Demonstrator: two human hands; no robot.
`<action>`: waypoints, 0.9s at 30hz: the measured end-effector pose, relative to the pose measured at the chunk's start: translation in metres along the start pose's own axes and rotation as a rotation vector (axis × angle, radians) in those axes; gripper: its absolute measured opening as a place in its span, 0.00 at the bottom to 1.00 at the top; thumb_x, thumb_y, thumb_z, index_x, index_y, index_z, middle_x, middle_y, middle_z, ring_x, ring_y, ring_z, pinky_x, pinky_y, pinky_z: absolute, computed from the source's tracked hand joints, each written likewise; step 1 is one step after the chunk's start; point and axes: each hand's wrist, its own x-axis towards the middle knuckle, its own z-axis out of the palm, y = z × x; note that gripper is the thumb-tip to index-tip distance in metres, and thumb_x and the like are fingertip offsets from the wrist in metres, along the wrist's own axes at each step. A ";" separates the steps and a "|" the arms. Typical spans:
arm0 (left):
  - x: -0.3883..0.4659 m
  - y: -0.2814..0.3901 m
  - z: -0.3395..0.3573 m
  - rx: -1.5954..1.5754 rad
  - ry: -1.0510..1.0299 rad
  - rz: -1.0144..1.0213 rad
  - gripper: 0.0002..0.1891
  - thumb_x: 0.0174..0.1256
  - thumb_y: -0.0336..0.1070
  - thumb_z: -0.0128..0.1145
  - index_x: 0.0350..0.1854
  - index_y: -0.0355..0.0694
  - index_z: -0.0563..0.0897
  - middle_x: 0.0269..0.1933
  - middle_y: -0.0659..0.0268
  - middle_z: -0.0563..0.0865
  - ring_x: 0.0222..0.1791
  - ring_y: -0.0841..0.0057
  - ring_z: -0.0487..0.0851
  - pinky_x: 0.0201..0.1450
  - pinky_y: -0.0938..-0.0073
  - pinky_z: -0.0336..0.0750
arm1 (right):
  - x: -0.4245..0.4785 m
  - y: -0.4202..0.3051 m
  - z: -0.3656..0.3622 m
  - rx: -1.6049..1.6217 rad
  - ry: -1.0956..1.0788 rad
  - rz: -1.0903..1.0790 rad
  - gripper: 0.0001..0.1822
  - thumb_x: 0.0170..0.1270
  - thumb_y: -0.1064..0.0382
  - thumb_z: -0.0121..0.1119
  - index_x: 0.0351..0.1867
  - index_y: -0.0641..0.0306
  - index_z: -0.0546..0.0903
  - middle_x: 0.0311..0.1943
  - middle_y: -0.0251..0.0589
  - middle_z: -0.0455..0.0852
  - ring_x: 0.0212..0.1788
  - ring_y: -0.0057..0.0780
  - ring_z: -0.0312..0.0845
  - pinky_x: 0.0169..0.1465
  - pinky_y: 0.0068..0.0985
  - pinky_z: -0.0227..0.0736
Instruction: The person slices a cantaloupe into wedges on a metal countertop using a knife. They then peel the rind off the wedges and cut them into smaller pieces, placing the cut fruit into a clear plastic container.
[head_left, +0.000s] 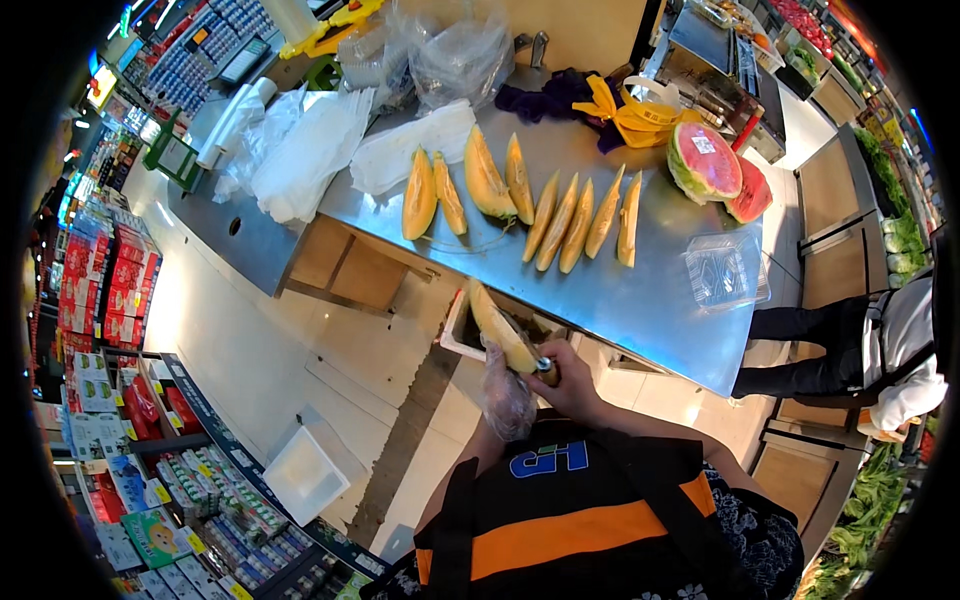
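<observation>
My left hand (508, 394), in a clear plastic glove, holds a melon wedge (496, 328) over the open bin below the table edge. My bare right hand (568, 381) grips the wooden handle of a knife or peeler (548, 370) at the wedge's near end; its blade is mostly hidden. On the metal table (660, 300) lie wide melon wedges, among them one at the left (419, 196) and a large one (486, 177). To their right, several slimmer wedges (576, 234) stand in a loose row. A thin stem or string (469, 249) lies near the table edge.
A wrapped watermelon half (703, 161) and a cut piece (751, 191) sit at the right, above a clear plastic tray (726, 270). White foam sheets (311, 154) and plastic bags (461, 64) lie farther back. A white-rimmed bin (454, 330) is below. A person (840, 337) stands at right.
</observation>
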 end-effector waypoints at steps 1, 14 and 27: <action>0.002 0.002 -0.011 0.026 -0.007 -0.018 0.22 0.74 0.52 0.36 0.54 0.38 0.70 0.44 0.59 0.78 0.45 0.68 0.78 0.50 0.69 0.75 | 0.001 0.001 0.004 0.011 -0.062 0.009 0.21 0.53 0.64 0.70 0.43 0.62 0.71 0.38 0.41 0.78 0.38 0.23 0.76 0.40 0.21 0.72; 0.019 0.027 -0.126 0.078 0.192 -0.347 0.26 0.70 0.59 0.40 0.45 0.35 0.72 0.22 0.65 0.72 0.17 0.81 0.67 0.18 0.83 0.62 | -0.010 0.087 -0.002 -0.416 -0.428 -0.021 0.16 0.60 0.56 0.59 0.48 0.56 0.75 0.37 0.42 0.78 0.32 0.41 0.79 0.36 0.32 0.76; 0.017 0.028 -0.155 0.277 0.409 -0.419 0.27 0.70 0.59 0.41 0.42 0.33 0.73 0.22 0.58 0.75 0.13 0.75 0.70 0.14 0.80 0.61 | -0.007 0.182 0.030 -0.355 -0.620 0.056 0.15 0.58 0.56 0.60 0.47 0.50 0.77 0.27 0.40 0.80 0.29 0.39 0.79 0.33 0.33 0.74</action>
